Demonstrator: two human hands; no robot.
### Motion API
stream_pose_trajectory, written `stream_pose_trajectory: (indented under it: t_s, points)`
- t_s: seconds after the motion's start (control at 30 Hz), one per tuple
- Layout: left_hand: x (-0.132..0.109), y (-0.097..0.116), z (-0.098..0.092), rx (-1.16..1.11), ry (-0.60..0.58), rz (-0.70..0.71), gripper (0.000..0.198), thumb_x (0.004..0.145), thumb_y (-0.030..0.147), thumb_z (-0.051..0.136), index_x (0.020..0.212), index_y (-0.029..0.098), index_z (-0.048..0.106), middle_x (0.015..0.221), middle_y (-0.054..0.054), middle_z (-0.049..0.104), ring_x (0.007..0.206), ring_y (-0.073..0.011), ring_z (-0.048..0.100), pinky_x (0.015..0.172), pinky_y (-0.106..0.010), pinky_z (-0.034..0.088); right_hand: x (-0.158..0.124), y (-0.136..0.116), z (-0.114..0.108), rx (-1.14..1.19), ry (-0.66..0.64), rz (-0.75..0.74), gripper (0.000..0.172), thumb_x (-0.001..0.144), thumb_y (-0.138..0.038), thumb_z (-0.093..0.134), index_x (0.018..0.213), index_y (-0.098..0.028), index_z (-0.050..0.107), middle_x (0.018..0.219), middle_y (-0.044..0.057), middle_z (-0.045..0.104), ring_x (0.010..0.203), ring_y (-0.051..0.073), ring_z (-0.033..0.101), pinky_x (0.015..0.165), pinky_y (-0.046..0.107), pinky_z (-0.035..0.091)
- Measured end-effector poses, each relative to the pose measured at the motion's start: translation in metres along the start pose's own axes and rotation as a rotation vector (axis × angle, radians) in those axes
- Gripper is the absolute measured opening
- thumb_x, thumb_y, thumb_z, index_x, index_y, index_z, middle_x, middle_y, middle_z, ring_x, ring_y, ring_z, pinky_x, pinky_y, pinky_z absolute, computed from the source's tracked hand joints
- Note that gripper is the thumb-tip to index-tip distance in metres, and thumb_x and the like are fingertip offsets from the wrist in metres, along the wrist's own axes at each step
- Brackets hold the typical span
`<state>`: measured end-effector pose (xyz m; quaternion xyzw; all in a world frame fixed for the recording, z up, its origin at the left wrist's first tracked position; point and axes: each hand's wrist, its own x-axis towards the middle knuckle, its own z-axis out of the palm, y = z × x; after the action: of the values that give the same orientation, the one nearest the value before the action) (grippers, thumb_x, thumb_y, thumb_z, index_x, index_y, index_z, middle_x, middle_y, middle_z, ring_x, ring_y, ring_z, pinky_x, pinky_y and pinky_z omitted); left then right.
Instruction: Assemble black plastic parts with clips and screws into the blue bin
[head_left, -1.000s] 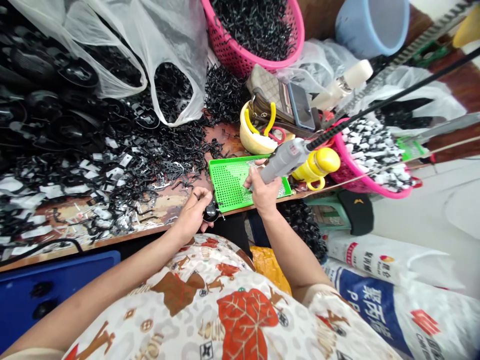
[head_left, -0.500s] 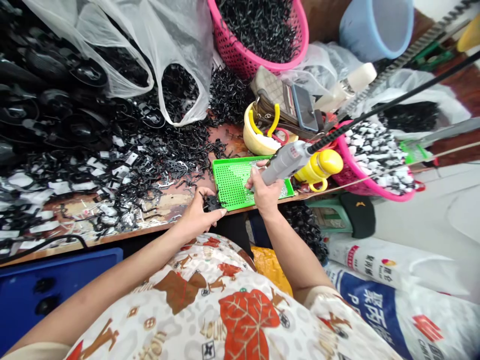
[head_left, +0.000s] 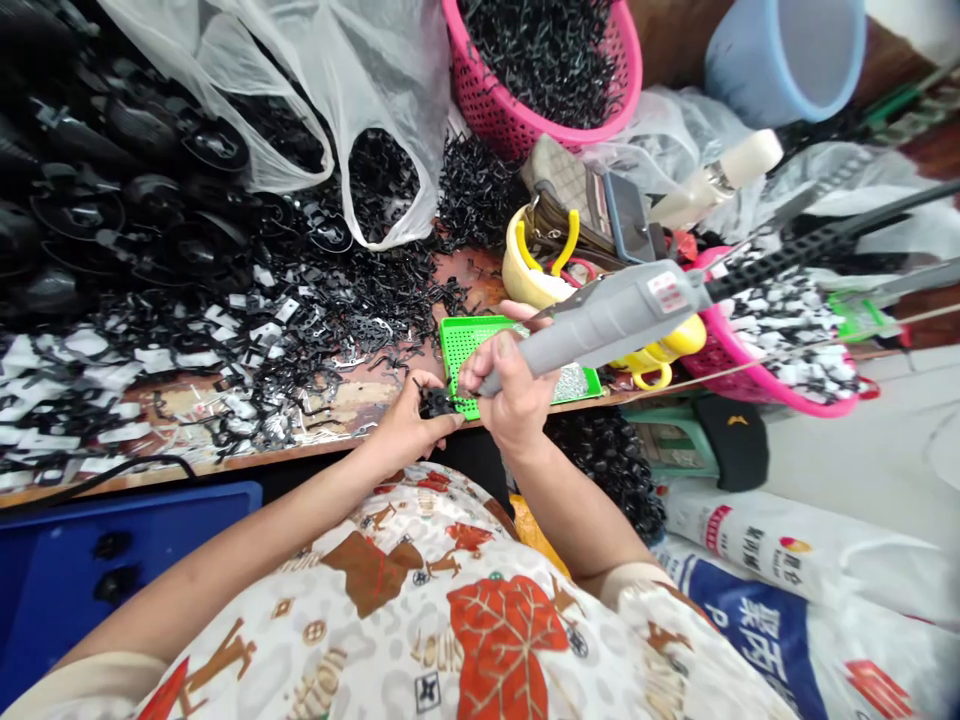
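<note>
across the cluttered bench (head_left: 337, 408), grey driver (head_left: 600, 330) is slanting over green tray (head_left: 459, 345), long axis pointing down-left toward black part (head_left: 436, 403); right hand (head_left: 517, 400) is wrapping fingers round driver, left hand (head_left: 409, 425) pinching black part.

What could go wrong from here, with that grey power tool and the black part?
1. The grey power tool in the right hand points towards the black part, which the left hand grips; a slip might hurt the left hand.
2. The green tray lies at the front edge of the table, under the right hand; a knock might spill its small silvery pieces.
</note>
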<state>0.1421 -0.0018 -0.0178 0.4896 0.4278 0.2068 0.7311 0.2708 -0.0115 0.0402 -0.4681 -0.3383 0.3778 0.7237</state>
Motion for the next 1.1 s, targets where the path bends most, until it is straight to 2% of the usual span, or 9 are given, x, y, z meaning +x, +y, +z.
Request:
stream_pose_trajectory:
  t_s: [0.17, 0.4, 0.63, 0.73, 0.83, 0.9, 1.0, 1.03, 1.1]
  points:
    - [-0.001, 0.0, 0.001, -0.022, 0.021, 0.032, 0.051, 0.072, 0.033, 0.078, 0.104, 0.024, 0.039, 0.075, 0.008, 0.056, 0.044, -0.0068, 0.05, 0.04, -0.018, 0.037, -0.001, 0.01, 0.016, 0.034, -0.065, 0.047, 0.031, 0.085, -0.046, 0.074, 0.103, -0.025, 0.06, 0.06, -0.01, 0.054, 0.044, 0.008, 0.052, 0.048, 0.024, 0.05]
    - [0.005, -0.01, -0.002, 0.052, 0.05, 0.14, 0.044, 0.073, 0.028, 0.076, 0.1, 0.023, 0.042, 0.091, 0.003, 0.052, 0.057, -0.008, 0.051, 0.048, -0.022, 0.045, -0.006, 0.024, 0.018, -0.05, -0.113, 0.062, 0.033, 0.082, -0.047, 0.076, 0.097, -0.024, 0.057, 0.057, -0.01, 0.054, 0.043, 0.009, 0.051, 0.047, 0.024, 0.05]
    - [0.002, -0.004, -0.001, 0.168, 0.051, 0.254, 0.037, 0.073, 0.026, 0.072, 0.097, 0.023, 0.045, 0.095, 0.0, 0.054, 0.075, -0.0155, 0.055, 0.065, -0.029, 0.05, -0.004, 0.007, 0.02, 0.04, -0.06, 0.116, 0.034, 0.075, -0.037, 0.083, 0.097, -0.026, 0.06, 0.058, -0.01, 0.052, 0.045, 0.009, 0.051, 0.045, 0.023, 0.046]
    - [-0.028, 0.009, -0.03, 0.371, -0.01, 0.283, 0.039, 0.072, 0.025, 0.073, 0.102, 0.023, 0.049, 0.095, -0.001, 0.058, 0.085, -0.0194, 0.057, 0.075, -0.03, 0.047, 0.01, 0.001, 0.018, 0.077, -0.088, 0.125, 0.027, 0.083, -0.038, 0.075, 0.102, -0.024, 0.062, 0.055, -0.009, 0.053, 0.041, 0.009, 0.048, 0.042, 0.024, 0.045]
    - [-0.088, 0.006, -0.084, 0.522, 0.006, 0.14, 0.025, 0.086, 0.03, 0.059, 0.109, 0.026, 0.052, 0.092, -0.001, 0.061, 0.079, -0.0191, 0.058, 0.071, -0.029, 0.045, 0.022, 0.006, 0.017, 0.057, -0.095, 0.011, 0.029, 0.084, -0.033, 0.074, 0.109, -0.023, 0.063, 0.055, -0.008, 0.055, 0.041, 0.011, 0.049, 0.041, 0.025, 0.045]
    - [-0.131, -0.016, -0.125, 0.674, 0.083, 0.002, 0.024, 0.087, 0.03, 0.057, 0.11, 0.026, 0.052, 0.096, -0.002, 0.065, 0.084, -0.0218, 0.061, 0.075, -0.031, 0.046, 0.024, 0.016, 0.017, 0.005, -0.091, -0.048, 0.032, 0.082, -0.032, 0.076, 0.109, -0.022, 0.063, 0.055, -0.008, 0.057, 0.041, 0.011, 0.051, 0.042, 0.025, 0.047]
    - [-0.176, -0.07, -0.174, 0.973, 0.218, -0.374, 0.035, 0.084, 0.023, 0.056, 0.119, 0.023, 0.054, 0.113, -0.011, 0.068, 0.105, -0.0297, 0.066, 0.09, -0.038, 0.047, 0.025, 0.036, 0.021, -0.078, -0.093, -0.034, 0.036, 0.08, -0.035, 0.08, 0.108, -0.022, 0.061, 0.056, -0.009, 0.059, 0.043, 0.011, 0.055, 0.045, 0.025, 0.048]
    - [-0.185, -0.087, -0.184, 1.058, 0.233, -0.543, 0.04, 0.084, 0.021, 0.054, 0.123, 0.02, 0.055, 0.118, -0.016, 0.068, 0.109, -0.0327, 0.066, 0.091, -0.04, 0.047, 0.025, 0.042, 0.023, -0.101, -0.096, -0.02, 0.038, 0.079, -0.036, 0.08, 0.109, -0.022, 0.06, 0.057, -0.009, 0.06, 0.044, 0.011, 0.056, 0.046, 0.025, 0.049]
    - [-0.191, -0.111, -0.19, 1.094, 0.261, -0.664, 0.047, 0.085, 0.019, 0.051, 0.131, 0.01, 0.053, 0.124, -0.027, 0.064, 0.106, -0.0392, 0.069, 0.088, -0.046, 0.049, 0.026, 0.052, 0.025, -0.167, -0.098, -0.005, 0.041, 0.08, -0.038, 0.08, 0.112, -0.021, 0.059, 0.059, -0.009, 0.061, 0.046, 0.011, 0.058, 0.05, 0.025, 0.05]
